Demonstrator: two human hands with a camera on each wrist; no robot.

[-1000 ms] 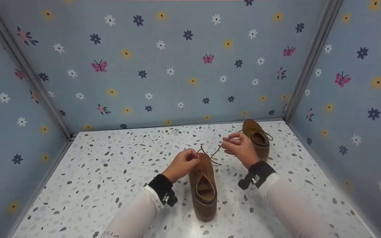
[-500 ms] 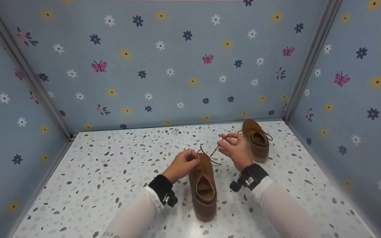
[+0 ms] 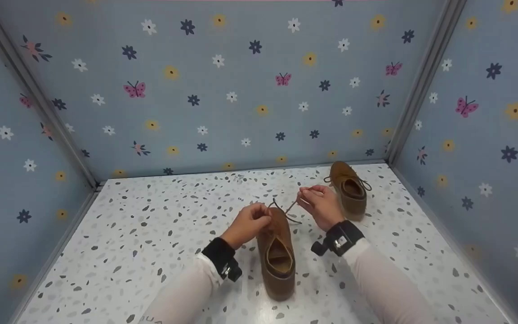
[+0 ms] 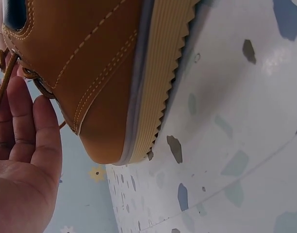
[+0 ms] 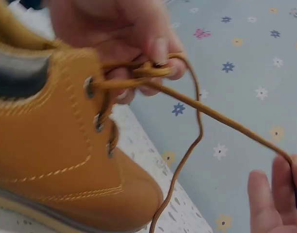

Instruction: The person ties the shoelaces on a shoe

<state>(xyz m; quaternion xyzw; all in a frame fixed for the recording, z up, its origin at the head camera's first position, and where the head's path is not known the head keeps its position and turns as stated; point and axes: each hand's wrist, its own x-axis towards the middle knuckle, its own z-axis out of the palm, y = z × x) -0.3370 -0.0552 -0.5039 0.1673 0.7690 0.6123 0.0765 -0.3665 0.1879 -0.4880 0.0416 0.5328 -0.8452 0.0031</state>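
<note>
Left hand [image 3: 249, 225] pinches lace [image 5: 226, 122] near front of shoe [image 3: 281, 237]; right hand [image 3: 322, 207] pinches same lace, taut between. Shoe upright on counter [image 3: 119, 225], toe facing wall [image 3: 232, 81]; second shoe [image 3: 352, 206] just beyond right hand.

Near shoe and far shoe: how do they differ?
The left hand and right hand hold the lace of the near shoe; neither holds the far shoe, whose laces look bow-tied. The near shoe points roughly straight ahead, the far shoe leftward. Both are brown lace-ups.

Blue panel [image 3: 236, 119], flower and butterfly print, stands behind speckled white tabletop [image 3: 151, 252]. Similar side panels [image 3: 479, 180] flank tabletop; grey posts [image 3: 36, 90] at its far corners.
</note>
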